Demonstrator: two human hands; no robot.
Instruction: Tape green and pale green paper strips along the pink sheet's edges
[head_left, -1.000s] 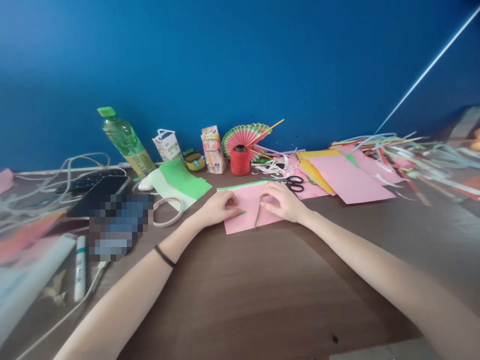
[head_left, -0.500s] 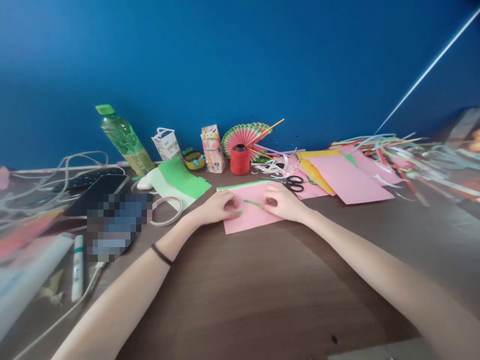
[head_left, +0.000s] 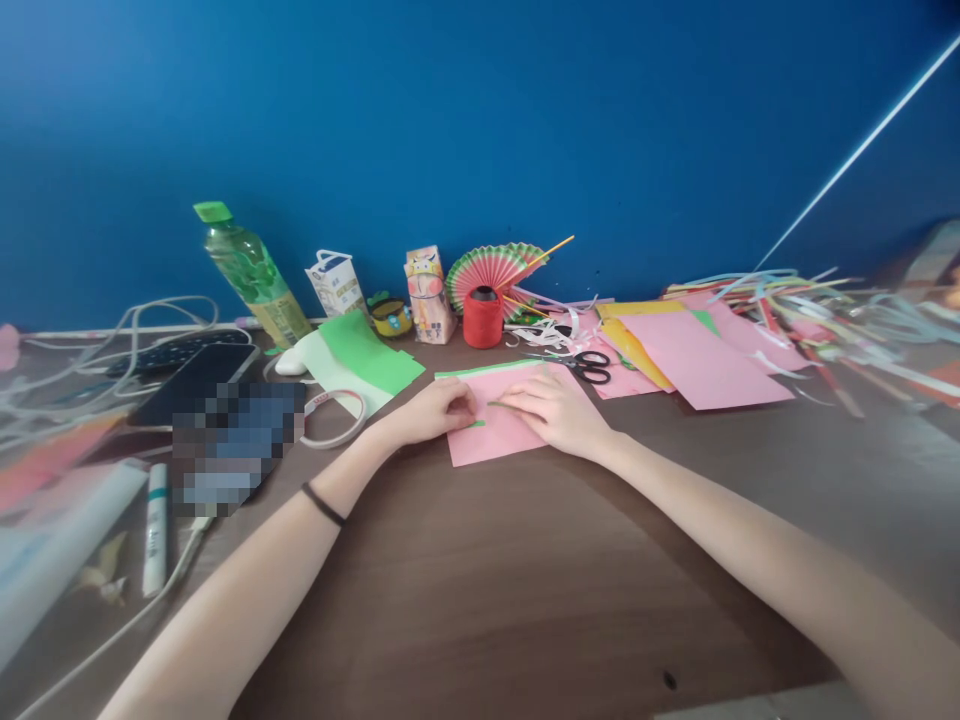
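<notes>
A pink paper sheet (head_left: 491, 440) with a green edge lies flat on the brown table (head_left: 487, 580). My left hand (head_left: 431, 412) rests curled on the sheet's left side, fingertips pressing down on a thin green paper strip (head_left: 495, 405). My right hand (head_left: 551, 408) lies over the sheet's right part, its fingers stretched leftward along the strip and pressing it onto the paper. The two hands nearly touch. Most of the strip is hidden under the fingers.
Black scissors (head_left: 589, 366), a red thread spool (head_left: 481, 317), a paper fan (head_left: 491, 268) and pink and yellow sheets (head_left: 694, 360) lie behind. At left are green paper (head_left: 367, 358), a tape roll (head_left: 335, 418), a green bottle (head_left: 251, 275), a phone (head_left: 199, 380), cables and a white marker (head_left: 155, 530).
My right hand slid left along the green strip, laying it flat on the pink sheet, and now lies close to the left hand. The left hand has stayed in place.
</notes>
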